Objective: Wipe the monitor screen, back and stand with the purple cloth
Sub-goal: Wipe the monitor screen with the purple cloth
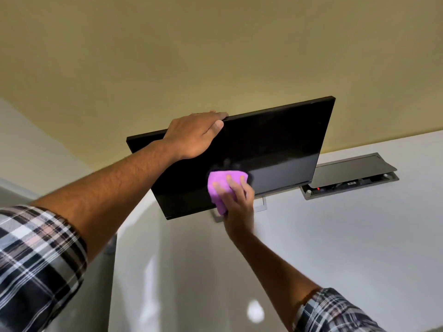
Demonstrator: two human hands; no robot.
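A plain yellowish wall point(191, 56) fills the upper half of the view. Below it spreads a glossy white desk point(335, 248), seen at a tilt from a head-worn camera.

A black flat monitor point(275, 149) stands on the desk near the middle of the view. Its dark, switched-off screen faces the person. A slim silver stand point(262, 205) shows just under its lower edge, mostly hidden by the screen and a hand.

To the right of the monitor, set into the desk, a grey cable box point(350, 180) sits with its lid raised; dark sockets and a small red light show inside.

Two bare forearms reach in from the bottom, each with a rolled-up plaid sleeve point(36, 255).

The left hand point(194, 135) clamps the top edge of the monitor left of centre: the fingers curl over the rim and the thumb lies on the screen.

The right hand point(237, 200) presses a purple cloth point(223, 188) flat against the lower middle of the screen, fingers spread over the cloth and pinning it to the glass. The bunched cloth reaches down to the monitor's lower edge.
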